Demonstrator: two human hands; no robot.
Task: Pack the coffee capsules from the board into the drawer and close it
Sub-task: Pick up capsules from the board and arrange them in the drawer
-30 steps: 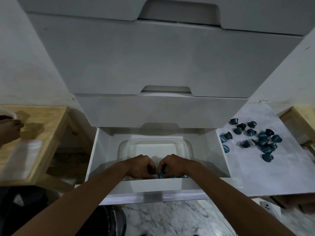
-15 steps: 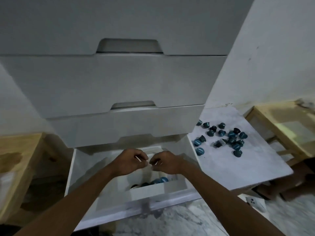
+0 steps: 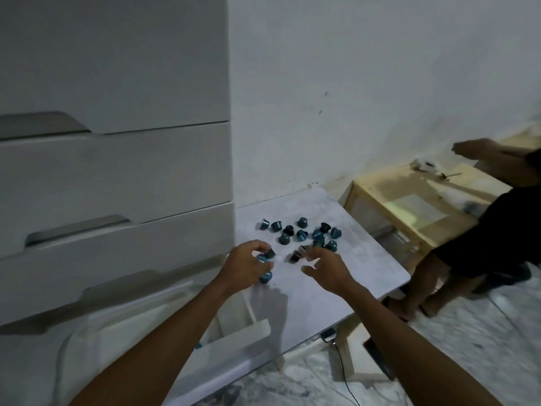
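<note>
Over grey marbled board, just back from seven-o'clock white drawer: left hand fingers clamp teal coffee capsules, right hand fingers spread; loading continues.

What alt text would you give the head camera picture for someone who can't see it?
A person's left hand grips blue coffee capsules on a pale board while the right hand, fingers spread, reaches for more; beside the board, the bottom drawer stands open.
</note>
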